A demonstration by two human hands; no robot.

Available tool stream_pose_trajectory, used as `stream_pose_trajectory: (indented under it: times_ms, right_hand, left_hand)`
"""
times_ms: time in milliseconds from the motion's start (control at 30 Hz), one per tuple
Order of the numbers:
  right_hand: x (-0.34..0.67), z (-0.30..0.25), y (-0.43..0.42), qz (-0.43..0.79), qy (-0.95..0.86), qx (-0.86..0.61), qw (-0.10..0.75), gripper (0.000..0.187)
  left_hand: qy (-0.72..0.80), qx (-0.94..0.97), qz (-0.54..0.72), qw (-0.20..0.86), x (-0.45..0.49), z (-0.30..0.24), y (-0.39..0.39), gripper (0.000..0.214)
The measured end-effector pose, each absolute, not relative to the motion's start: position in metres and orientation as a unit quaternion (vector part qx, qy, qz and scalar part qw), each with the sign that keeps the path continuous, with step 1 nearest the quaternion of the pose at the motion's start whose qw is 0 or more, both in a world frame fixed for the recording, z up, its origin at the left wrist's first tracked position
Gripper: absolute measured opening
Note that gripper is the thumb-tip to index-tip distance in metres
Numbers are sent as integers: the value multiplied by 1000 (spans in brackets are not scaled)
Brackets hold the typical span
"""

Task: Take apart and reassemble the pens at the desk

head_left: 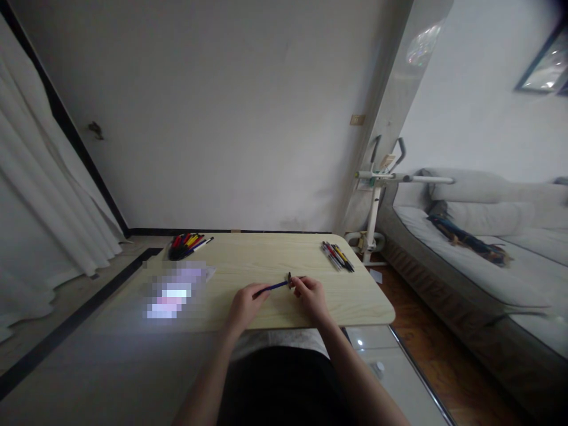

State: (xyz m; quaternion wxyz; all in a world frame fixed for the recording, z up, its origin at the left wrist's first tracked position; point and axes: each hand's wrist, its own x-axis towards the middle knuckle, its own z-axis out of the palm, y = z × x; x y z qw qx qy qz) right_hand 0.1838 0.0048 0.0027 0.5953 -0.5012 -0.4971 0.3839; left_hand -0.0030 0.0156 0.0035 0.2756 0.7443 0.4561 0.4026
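Observation:
Over the near middle of the table, my left hand (pixel 247 303) is closed on a slim blue pen (pixel 278 286), which points to the right. The fingers of my right hand (pixel 309 294) pinch a small dark piece (pixel 290 280) at the pen's right end. Whether that piece is a cap or something else is too small to tell. A thin dark tip shows just past my right fingers. Both hands are close together, slightly above the wooden tabletop (pixel 266 254).
A bunch of red, yellow and dark pens (pixel 186 244) lies at the back left. Several more pens (pixel 338 256) lie side by side at the right. A blurred bright patch (pixel 173 294) covers the table's left part. An exercise machine (pixel 375 207) and a sofa (pixel 483 236) stand to the right.

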Motion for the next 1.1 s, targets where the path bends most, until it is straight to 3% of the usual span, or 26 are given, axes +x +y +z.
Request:
stream_pose_trajectory:
  times_ms: [1100]
  right_hand:
    - [178, 1, 1, 371, -587, -460, 554, 20]
  left_hand:
    - [476, 732, 405, 271, 0, 7, 11, 17]
